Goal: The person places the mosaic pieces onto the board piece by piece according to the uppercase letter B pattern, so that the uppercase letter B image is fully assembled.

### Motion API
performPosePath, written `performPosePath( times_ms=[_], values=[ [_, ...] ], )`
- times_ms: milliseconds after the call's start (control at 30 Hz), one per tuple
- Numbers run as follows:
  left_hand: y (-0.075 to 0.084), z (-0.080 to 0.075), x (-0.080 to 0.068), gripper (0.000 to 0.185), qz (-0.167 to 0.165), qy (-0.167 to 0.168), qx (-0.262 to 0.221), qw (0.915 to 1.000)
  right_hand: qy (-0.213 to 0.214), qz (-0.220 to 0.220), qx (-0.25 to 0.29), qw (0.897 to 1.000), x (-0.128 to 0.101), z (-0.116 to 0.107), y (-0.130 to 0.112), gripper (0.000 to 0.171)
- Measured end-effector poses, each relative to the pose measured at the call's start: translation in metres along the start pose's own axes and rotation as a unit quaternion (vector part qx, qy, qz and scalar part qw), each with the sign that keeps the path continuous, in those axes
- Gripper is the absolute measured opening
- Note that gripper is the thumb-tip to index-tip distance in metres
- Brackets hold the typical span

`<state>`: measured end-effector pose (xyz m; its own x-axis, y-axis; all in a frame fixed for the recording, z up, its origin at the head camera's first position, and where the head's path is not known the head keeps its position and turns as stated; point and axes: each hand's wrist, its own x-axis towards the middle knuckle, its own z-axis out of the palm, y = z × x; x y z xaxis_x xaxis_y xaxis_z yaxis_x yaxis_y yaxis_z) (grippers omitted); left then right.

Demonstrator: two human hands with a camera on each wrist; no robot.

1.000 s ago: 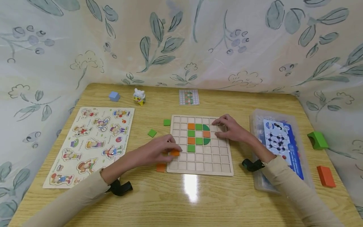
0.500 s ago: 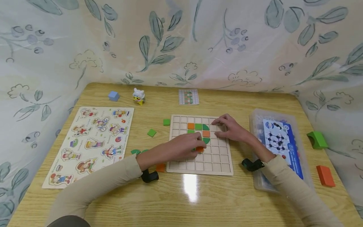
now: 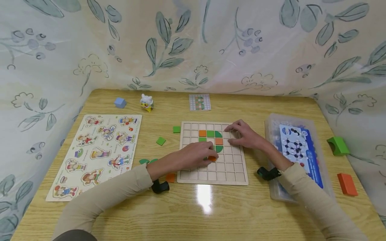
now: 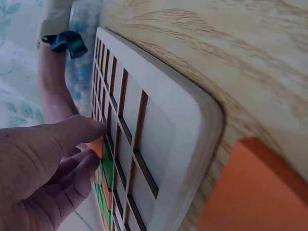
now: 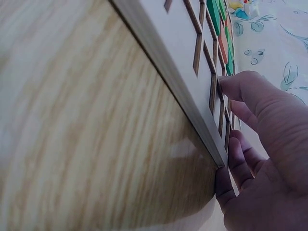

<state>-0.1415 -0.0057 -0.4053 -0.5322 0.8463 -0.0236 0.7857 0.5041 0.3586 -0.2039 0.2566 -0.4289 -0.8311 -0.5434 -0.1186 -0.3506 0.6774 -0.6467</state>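
My left hand (image 3: 197,154) is over the lower middle of a wooden grid board (image 3: 232,179), pinching an orange square tile (image 3: 212,158) between thumb and fingers. In the left wrist view the orange tile (image 4: 97,146) shows between the fingertips, close to the grid beside a green tile (image 4: 108,163). Orange and green square tiles and dark green rounded tiles (image 3: 219,149) fill several cells; the left hand hides some. My right hand (image 3: 245,135) rests on the board's upper right, thumb on the grid and some fingers at its edge (image 5: 222,161).
Loose green squares (image 3: 161,141), an orange square (image 3: 170,177) and dark green rounded pieces (image 3: 143,161) lie left of the board. A pattern card (image 3: 199,102) lies behind it. A picture puzzle (image 3: 99,140) is at left, a clear plastic box (image 3: 272,160) at right. A figurine (image 3: 146,102) stands at the back.
My left hand has carried the orange tile rightward from the board's left edge to its lower middle, staying there over the last half second. The right hand has stayed put.
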Motion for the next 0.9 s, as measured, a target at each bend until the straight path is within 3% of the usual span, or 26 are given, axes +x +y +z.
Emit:
performPosePath(
  times_ms=[400, 633, 767, 900],
  values=[
    [-0.002, 0.006, -0.005, 0.013, 0.027, 0.053, 0.031, 0.9977, 0.005, -0.022, 0.013, 1.0, -0.001, 0.0, 0.001, 0.037],
    [0.004, 0.006, -0.011, 0.011, 0.014, 0.066, 0.065, 0.9956, 0.013, -0.04, 0.018, 0.999, -0.001, 0.001, 0.001, 0.036],
    [0.006, 0.001, -0.029, 0.013, -0.005, 0.077, 0.055, 0.9955, 0.007, -0.03, 0.018, 0.999, -0.001, 0.0, 0.001, 0.037],
    [0.0, -0.009, -0.067, 0.025, -0.049, 0.091, 0.032, 0.9942, 0.004, -0.019, 0.017, 1.0, 0.0, 0.0, 0.002, 0.038]
  ],
)
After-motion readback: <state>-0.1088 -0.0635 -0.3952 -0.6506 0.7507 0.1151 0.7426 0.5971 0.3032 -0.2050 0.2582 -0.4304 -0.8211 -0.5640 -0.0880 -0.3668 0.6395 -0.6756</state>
